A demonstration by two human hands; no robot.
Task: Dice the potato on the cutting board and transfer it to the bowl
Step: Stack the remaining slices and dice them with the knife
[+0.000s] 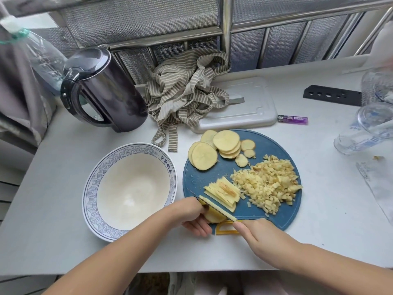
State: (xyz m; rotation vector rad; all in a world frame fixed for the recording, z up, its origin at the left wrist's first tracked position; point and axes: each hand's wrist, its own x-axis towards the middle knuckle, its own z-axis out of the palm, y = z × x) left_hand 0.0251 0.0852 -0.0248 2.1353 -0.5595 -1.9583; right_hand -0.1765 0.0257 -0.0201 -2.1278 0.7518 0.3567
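A round blue cutting board (295,201) carries round potato slices (217,150) at its far side, a heap of diced potato (270,184) on the right and cut potato strips (223,192) near the front. My left hand (191,216) holds a stack of potato slices (213,217) at the board's near left edge. My right hand (261,235) grips a knife (214,207) whose blade lies across that stack. A white bowl (89,188) with a blue patterned rim stands left of the board, with nothing in it.
A dark kettle (104,90) stands at the back left, a striped cloth (187,90) and a white lid (251,107) behind the board. A purple lighter (293,119), a black strip (331,94) and clear plastic bottles (370,124) lie to the right. The counter's front edge is close.
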